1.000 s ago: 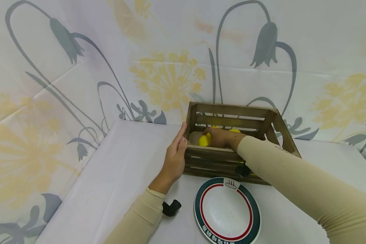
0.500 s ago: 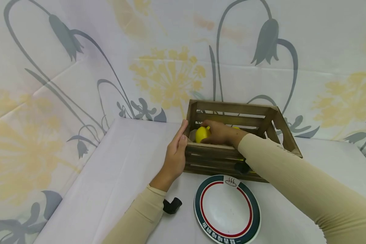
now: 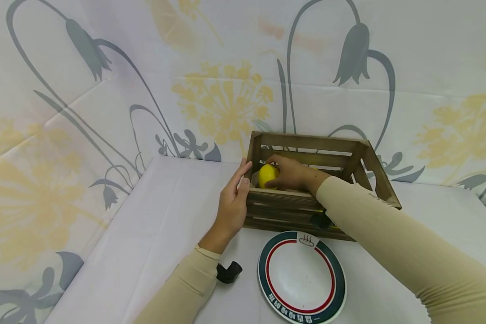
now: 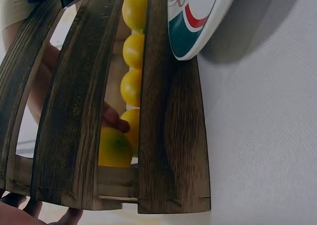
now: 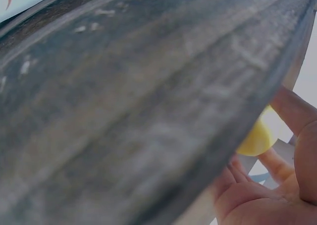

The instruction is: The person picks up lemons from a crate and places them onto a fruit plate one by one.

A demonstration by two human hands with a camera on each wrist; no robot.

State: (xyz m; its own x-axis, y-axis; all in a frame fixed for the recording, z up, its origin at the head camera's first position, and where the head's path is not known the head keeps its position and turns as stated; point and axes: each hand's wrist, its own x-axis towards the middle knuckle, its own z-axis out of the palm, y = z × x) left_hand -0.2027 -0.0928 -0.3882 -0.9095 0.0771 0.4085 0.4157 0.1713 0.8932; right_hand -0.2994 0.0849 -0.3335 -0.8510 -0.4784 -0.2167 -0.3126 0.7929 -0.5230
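My right hand (image 3: 289,173) reaches into a brown slatted wooden crate (image 3: 291,200) and holds a yellow lemon (image 3: 268,175) near its left end. Thumb and fingers are on opposite sides of the fruit. In the right wrist view, part of the lemon (image 5: 257,138) shows beyond the blurred crate slat. My left hand (image 3: 232,200) rests its straight fingers and thumb against the crate's left end. Through the slats, the left wrist view shows several lemons (image 4: 132,50) in a row low in the crate, with right-hand fingertips (image 4: 116,120) close by.
A round plate (image 3: 301,274) with a dark green and red rim lies just in front of the crate. A small black object (image 3: 229,272) shows beside the left sleeve. Behind the crate hangs a flower-printed cloth (image 3: 227,81); white cloth (image 3: 178,216) covers the table.
My right hand has raised the lemon slightly and shifted it left, so more of it shows. The left hand stays at the crate's end.
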